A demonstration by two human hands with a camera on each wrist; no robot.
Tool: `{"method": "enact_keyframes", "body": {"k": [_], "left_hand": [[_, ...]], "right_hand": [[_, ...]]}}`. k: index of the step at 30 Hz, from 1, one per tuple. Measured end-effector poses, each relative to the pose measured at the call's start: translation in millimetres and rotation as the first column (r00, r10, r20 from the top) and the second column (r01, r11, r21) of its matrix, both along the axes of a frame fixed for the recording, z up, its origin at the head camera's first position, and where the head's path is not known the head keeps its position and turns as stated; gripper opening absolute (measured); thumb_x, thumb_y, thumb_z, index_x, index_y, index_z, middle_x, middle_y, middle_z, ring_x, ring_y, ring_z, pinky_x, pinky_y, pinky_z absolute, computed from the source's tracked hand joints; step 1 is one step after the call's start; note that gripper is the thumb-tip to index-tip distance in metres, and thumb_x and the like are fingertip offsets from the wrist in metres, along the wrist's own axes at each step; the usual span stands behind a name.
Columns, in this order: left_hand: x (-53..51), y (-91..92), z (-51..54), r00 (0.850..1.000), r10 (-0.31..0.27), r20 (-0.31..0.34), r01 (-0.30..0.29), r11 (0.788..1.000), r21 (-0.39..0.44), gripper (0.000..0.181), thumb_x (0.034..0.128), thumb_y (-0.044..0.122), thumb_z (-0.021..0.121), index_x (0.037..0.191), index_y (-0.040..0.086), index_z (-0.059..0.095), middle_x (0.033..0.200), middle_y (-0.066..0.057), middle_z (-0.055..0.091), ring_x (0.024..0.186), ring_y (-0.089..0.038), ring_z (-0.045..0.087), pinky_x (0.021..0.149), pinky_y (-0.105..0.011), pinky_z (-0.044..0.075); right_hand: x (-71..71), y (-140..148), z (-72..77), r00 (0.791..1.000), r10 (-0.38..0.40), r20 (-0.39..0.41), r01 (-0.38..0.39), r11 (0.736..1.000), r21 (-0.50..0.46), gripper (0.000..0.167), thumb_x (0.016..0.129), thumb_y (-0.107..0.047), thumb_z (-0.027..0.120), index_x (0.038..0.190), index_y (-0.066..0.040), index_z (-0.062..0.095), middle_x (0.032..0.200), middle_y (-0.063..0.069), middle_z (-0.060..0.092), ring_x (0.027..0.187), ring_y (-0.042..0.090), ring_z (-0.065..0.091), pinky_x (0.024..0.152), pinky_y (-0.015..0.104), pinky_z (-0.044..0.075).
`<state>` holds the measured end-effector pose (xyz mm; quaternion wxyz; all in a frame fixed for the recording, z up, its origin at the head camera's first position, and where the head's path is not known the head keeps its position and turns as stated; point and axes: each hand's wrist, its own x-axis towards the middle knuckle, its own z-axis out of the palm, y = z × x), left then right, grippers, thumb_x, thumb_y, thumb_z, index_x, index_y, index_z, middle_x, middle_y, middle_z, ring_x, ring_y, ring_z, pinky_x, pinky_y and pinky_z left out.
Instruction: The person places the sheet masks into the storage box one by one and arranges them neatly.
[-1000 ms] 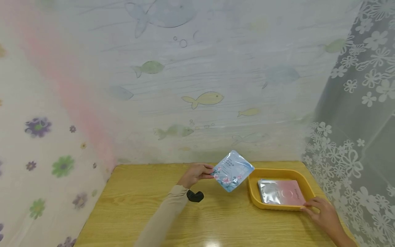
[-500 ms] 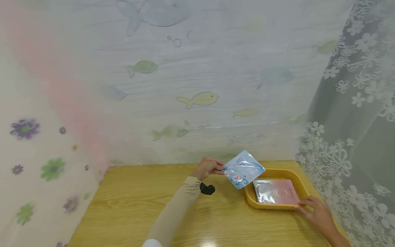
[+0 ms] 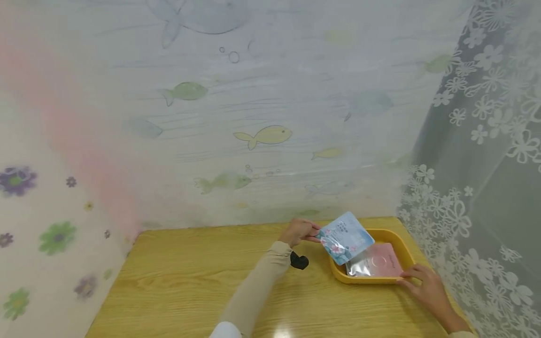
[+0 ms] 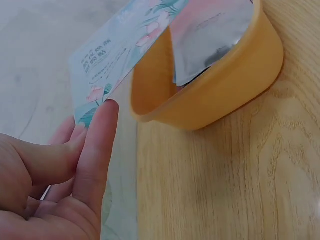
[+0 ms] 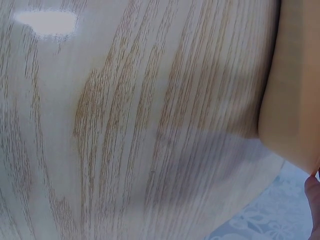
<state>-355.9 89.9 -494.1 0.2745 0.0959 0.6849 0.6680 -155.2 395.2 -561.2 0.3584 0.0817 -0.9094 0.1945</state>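
Note:
In the head view, my left hand point(image 3: 297, 232) pinches one corner of a light-blue face mask packet point(image 3: 348, 237) printed with pink flowers. The packet point(image 4: 117, 60) slants above the left part of a yellow tray point(image 3: 367, 280), hiding some of what lies inside. Within the tray sits a pink and silver packet point(image 3: 385, 260), partly covered from view. My right hand point(image 3: 427, 286) holds the tray's front right rim between thumb and fingers. Only a fingertip point(image 5: 313, 197) of that hand shows in the right wrist view, against the tray wall point(image 5: 292, 100).
The tray stands on a wood-grain table point(image 3: 177, 277) near its right back part. A black object point(image 3: 299, 261) is beside my left wrist. Behind the table hangs a fish-patterned curtain point(image 3: 253, 188); a white floral lace curtain point(image 3: 452, 211) borders the right side.
My left hand has carried the light-blue packet rightward, from beside the tray to over its left part. My right hand keeps its hold on the rim. The head view has turned slightly right.

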Motion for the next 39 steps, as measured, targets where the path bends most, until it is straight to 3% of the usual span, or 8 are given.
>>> {"method": "enact_keyframes", "body": {"k": [4,11,18,21,28,32,39], "left_hand": [[3.6,17.4,-0.6,0.996,0.023,-0.086,-0.026,0.999,-0.042,0.021,0.0867,-0.012,0.052,0.094,-0.008,0.071,0.084,-0.015,0.066,0.057,-0.020,0.065,0.069,-0.040,0.058],[7.2,41.2,-7.9,0.977,0.040,-0.210,-0.052,0.997,-0.052,0.023,0.0873,-0.013,0.048,0.090,-0.011,0.071,0.092,-0.014,0.066,0.062,-0.031,0.065,0.070,-0.050,0.057],[14.5,52.0,-23.4,0.940,0.032,-0.340,-0.085,0.986,-0.143,0.024,0.0834,-0.015,0.051,0.083,-0.005,0.073,0.087,-0.009,0.068,0.054,-0.026,0.061,0.052,-0.035,0.058],[19.4,56.5,-28.2,0.930,0.030,-0.366,-0.104,0.977,-0.184,0.026,0.0821,-0.015,0.050,0.080,-0.004,0.074,0.085,-0.008,0.067,0.053,-0.022,0.058,0.050,-0.031,0.056],[27.5,71.4,-32.6,0.926,0.026,-0.378,-0.115,0.970,-0.214,0.028,0.0812,-0.016,0.051,0.078,-0.001,0.075,0.089,-0.007,0.068,0.053,-0.016,0.056,0.046,-0.027,0.053],[29.0,80.5,-36.7,0.920,0.017,-0.391,-0.099,0.977,-0.189,0.028,0.0800,-0.017,0.051,0.077,-0.001,0.075,0.084,-0.008,0.068,0.049,-0.015,0.053,0.047,-0.034,0.055],[33.1,85.6,-38.0,0.890,-0.012,-0.457,-0.064,0.987,-0.150,0.029,0.0799,-0.018,0.048,0.084,-0.006,0.073,0.083,-0.015,0.068,0.048,-0.017,0.055,0.040,-0.021,0.048]], "right_hand": [[0.1,-0.4,-0.8,1.000,-0.008,0.006,0.008,1.000,0.000,0.027,0.046,-0.007,0.089,0.067,-0.013,0.071,0.072,-0.004,0.060,0.068,0.014,0.054,0.064,0.017,0.042],[-3.4,-1.7,-2.6,1.000,-0.011,0.004,0.011,1.000,-0.017,0.028,0.047,-0.007,0.089,0.067,-0.013,0.071,0.071,-0.004,0.060,0.067,0.012,0.053,0.063,0.017,0.042],[-4.8,-7.3,-6.0,0.999,-0.025,0.030,0.026,0.999,-0.020,0.027,0.048,-0.006,0.089,0.067,-0.013,0.071,0.071,-0.005,0.060,0.067,0.013,0.053,0.065,0.016,0.041],[-4.0,-8.8,-8.3,1.000,-0.017,0.022,0.017,1.000,-0.024,0.028,0.047,-0.005,0.089,0.067,-0.013,0.071,0.071,-0.005,0.060,0.067,0.012,0.053,0.065,0.016,0.041],[-4.7,-9.5,-8.2,0.999,-0.019,0.031,0.020,0.999,-0.029,0.027,0.048,-0.005,0.089,0.068,-0.012,0.072,0.072,-0.004,0.060,0.067,0.015,0.054,0.065,0.014,0.041],[-3.8,-8.7,-5.8,1.000,-0.005,0.028,0.006,0.999,-0.043,0.028,0.047,-0.003,0.088,0.069,-0.011,0.072,0.071,-0.003,0.061,0.066,0.018,0.054,0.064,0.012,0.041],[-2.5,-7.6,-0.7,1.000,-0.020,0.024,0.020,0.999,-0.037,0.029,0.047,-0.002,0.088,0.069,-0.011,0.072,0.071,-0.004,0.059,0.065,0.015,0.053,0.063,0.011,0.040]]}}
